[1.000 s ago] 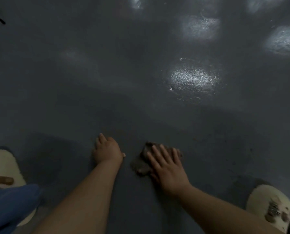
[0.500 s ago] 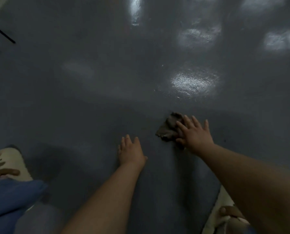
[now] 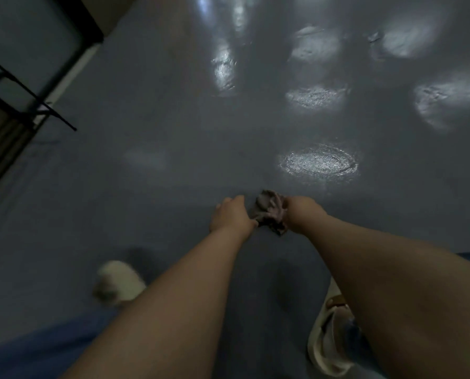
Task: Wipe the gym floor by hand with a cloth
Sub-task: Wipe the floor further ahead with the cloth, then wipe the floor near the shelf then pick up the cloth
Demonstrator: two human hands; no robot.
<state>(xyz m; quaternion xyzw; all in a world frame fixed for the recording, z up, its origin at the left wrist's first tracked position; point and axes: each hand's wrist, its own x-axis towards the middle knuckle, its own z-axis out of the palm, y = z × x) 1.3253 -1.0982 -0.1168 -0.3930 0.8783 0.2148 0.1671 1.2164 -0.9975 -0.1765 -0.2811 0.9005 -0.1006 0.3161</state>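
Both my hands now meet at the cloth, which sits bunched up on the grey gym floor straight ahead of me, just below a bright oval patch of reflected light. Half a second ago only my right hand was on it, fingers spread flat over the top; now that hand curls around the cloth's right side and grips it. My left hand, which was planted flat on the floor well apart from the cloth, has come across and touches its left edge with bent fingers; whether it truly grips the fabric I cannot tell. The cloth looks crumpled higher than before. My pale sandals show below, and a dark metal frame has come into view at far left.
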